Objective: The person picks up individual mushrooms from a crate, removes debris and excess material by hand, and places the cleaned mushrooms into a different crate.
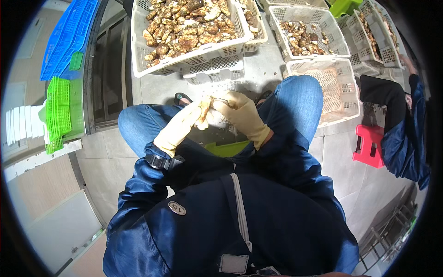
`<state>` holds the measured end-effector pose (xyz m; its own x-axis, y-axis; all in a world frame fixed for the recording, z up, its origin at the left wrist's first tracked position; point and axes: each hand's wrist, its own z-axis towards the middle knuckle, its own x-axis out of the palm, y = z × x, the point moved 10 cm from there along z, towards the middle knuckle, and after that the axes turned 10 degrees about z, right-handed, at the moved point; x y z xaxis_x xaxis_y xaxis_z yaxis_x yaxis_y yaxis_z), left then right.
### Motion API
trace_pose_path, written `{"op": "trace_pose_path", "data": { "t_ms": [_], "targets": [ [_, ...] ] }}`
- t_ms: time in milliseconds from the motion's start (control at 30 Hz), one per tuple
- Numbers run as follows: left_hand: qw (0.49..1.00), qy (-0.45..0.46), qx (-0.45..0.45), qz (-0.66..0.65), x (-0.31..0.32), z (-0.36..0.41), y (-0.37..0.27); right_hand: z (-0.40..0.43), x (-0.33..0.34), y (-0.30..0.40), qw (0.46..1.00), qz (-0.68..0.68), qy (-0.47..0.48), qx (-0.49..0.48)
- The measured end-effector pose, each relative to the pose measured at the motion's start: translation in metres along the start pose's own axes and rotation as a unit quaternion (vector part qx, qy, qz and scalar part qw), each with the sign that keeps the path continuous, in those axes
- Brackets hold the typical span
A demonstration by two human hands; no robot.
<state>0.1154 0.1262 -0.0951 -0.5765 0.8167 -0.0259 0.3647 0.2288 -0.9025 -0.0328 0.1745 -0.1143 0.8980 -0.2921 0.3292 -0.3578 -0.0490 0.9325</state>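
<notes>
Both hands wear pale yellow gloves and meet in front of my knees. My left hand (185,121) grips a slim brown-and-cream mushroom piece (205,108), fingers wrapped around it. Curled close against it is my right hand (238,110), its fingertips by the top of the piece; whatever they may hold is hidden. Just beyond stands a large white plastic crate (207,52) heaped with brown mushrooms (188,31). Pale scraps (225,126) are scattered on the floor below the hands. Part of a yellow-green stool (226,149) shows between my thighs.
On the right, one white crate (318,53) contains fewer mushrooms, with another crate (341,93) in front. A co-worker's dark sleeve (403,149) is beside a red stool (368,145). Blue (69,38) and green baskets (59,110) stand left.
</notes>
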Motion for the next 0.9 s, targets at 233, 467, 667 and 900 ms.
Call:
{"op": "trace_pose_path", "data": {
  "t_ms": [233, 467, 667, 900],
  "targets": [
    [0.98, 0.088, -0.028, 0.175, 0.005, -0.01, -0.02, -0.002, 0.005, -0.002, 0.996, -0.035, 0.066, 0.051],
    [0.968, 0.115, 0.085, 0.207, 0.007, -0.013, -0.025, -0.008, 0.017, 0.01, 0.988, -0.043, 0.113, 0.091],
    [0.981, 0.115, 0.011, 0.158, 0.003, -0.013, -0.027, -0.008, 0.017, -0.014, 0.984, 0.008, 0.133, 0.122],
    [0.988, 0.069, -0.047, 0.128, 0.006, -0.01, -0.013, -0.006, 0.018, -0.009, 0.986, 0.096, 0.102, 0.095]
  ]
}}
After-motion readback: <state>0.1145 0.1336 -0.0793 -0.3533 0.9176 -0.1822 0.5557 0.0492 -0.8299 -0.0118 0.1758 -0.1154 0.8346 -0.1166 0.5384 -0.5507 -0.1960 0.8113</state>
